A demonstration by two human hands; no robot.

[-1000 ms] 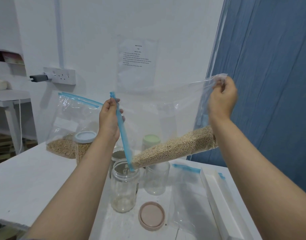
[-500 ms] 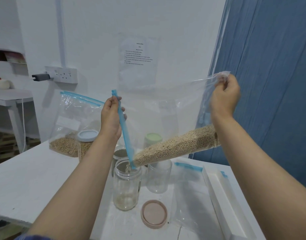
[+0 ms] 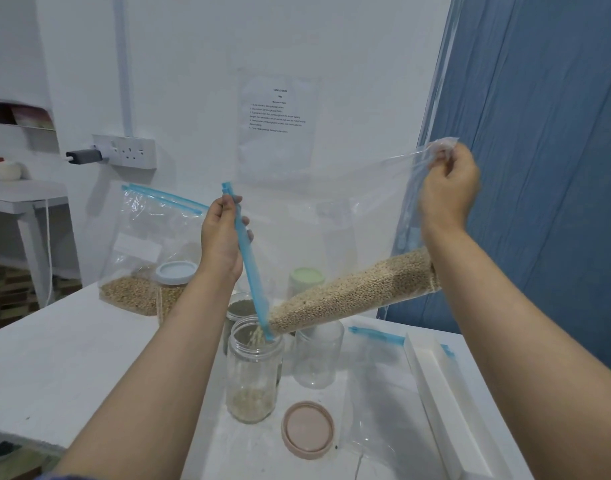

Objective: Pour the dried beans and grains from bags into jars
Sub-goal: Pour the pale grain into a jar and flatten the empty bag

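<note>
On the white table (image 3: 72,358) we hold a big clear bag (image 3: 331,220) tilted over the open jar (image 3: 254,372), and the grains (image 3: 359,292) lie along its low edge and fall from the corner into the jar's mouth, where a thin layer already covers the bottom. Our left hand (image 3: 221,237) has its fingers curled around the blue zip strip (image 3: 247,258) of the bag, our right hand (image 3: 447,188) pinches the raised far corner with clenched fingers, and the pink lid (image 3: 307,429) lies on the table just beside the jar.
</note>
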